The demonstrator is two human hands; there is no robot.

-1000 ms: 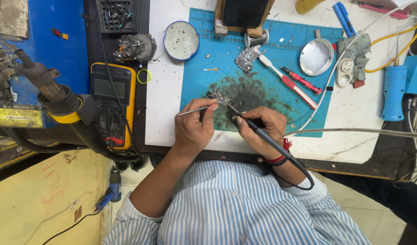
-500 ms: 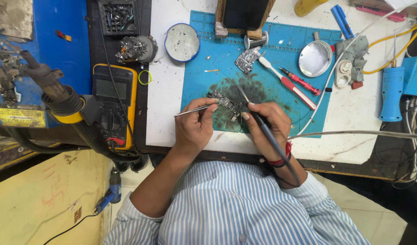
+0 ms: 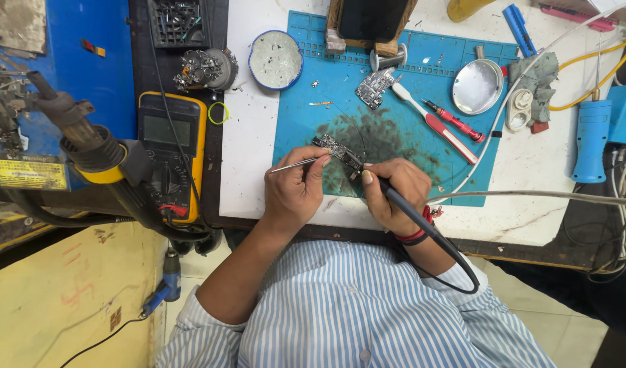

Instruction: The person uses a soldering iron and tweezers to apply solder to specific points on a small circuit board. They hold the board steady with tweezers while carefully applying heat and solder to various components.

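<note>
Board [image 3: 337,151] on blue mat [image 3: 422,88] — small, light, stiff, fragile; best gripped by edges. Left hand [image 3: 294,194] pinches tweezers [image 3: 296,163] against it; right hand [image 3: 395,194] grips iron [image 3: 422,221] pen-style.

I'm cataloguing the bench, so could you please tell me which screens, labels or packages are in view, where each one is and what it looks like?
Multimeter screen: left of the white bench top, a grey rectangle in a yellow-edged black case.
Yellow label: far left, on the blue surface, a worn yellow rectangle with dark print.
Dark screen: top centre, propped in a wooden stand, a black rectangle, blank.
</note>
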